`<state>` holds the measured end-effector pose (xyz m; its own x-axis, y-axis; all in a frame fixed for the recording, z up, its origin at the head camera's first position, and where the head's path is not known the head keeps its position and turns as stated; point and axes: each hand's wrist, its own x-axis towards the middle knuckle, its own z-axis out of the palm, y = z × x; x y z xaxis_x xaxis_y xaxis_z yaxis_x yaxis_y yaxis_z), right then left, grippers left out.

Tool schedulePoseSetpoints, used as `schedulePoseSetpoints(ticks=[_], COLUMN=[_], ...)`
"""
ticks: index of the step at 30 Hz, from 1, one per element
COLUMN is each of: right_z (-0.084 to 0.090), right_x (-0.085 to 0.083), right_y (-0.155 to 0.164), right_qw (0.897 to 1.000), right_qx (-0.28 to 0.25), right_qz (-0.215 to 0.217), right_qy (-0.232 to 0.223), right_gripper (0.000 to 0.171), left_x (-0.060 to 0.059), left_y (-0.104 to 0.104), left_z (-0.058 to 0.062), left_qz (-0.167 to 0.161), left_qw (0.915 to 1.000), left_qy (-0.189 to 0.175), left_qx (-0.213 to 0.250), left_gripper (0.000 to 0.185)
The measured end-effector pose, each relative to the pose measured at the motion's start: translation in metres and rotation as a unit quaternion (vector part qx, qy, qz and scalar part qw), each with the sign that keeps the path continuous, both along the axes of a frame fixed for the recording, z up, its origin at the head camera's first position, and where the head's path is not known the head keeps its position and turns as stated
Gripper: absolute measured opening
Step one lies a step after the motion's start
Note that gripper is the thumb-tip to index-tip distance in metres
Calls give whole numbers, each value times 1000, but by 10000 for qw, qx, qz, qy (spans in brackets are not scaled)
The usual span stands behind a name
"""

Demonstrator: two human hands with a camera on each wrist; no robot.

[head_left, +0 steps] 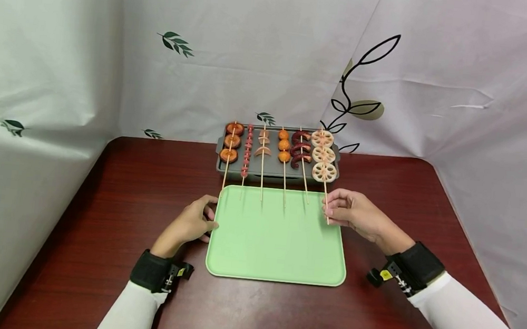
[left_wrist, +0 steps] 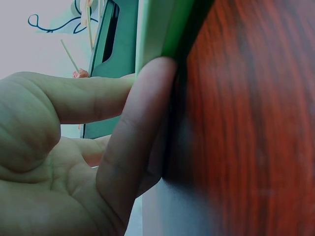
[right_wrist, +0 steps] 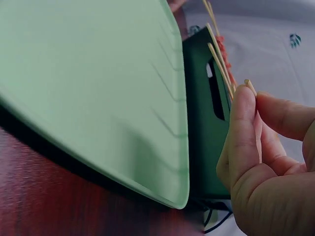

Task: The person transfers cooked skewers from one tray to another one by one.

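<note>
I have the tray [head_left: 279, 245] on the table [head_left: 249, 316], the grill [head_left: 273, 171] behind it, skewers [head_left: 283, 157] on the grill reaching over the tray; left hand [head_left: 193, 220] at its left edge, right hand [head_left: 354, 211] by its back right corner.

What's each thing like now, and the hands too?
Left hand: gripping the edge of the green tray.
Right hand: pinching the stick of the lotus skewer.
Green tray: lying face up.
Lotus skewer: held by its stick.
Other five skewers: lying across the grill, untouched.
Grill: upright, loaded with skewers.
</note>
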<state>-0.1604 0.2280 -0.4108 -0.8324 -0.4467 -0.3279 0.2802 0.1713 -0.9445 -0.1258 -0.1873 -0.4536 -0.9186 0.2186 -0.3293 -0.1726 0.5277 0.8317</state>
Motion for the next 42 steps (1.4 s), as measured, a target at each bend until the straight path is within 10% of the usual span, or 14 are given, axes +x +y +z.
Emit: schedulePoseSetpoints(ticks=[42], right_z=[9], right_x=[59], right_y=[18], right_qw=[9951], right_qx=[658], right_qz=[738], right_qy=[74], right_gripper=[20], left_x=[1], left_y=[2], left_z=[2], left_qz=[46], left_qw=[10000], left_qy=[-8], left_qx=[-39], left_gripper=[61])
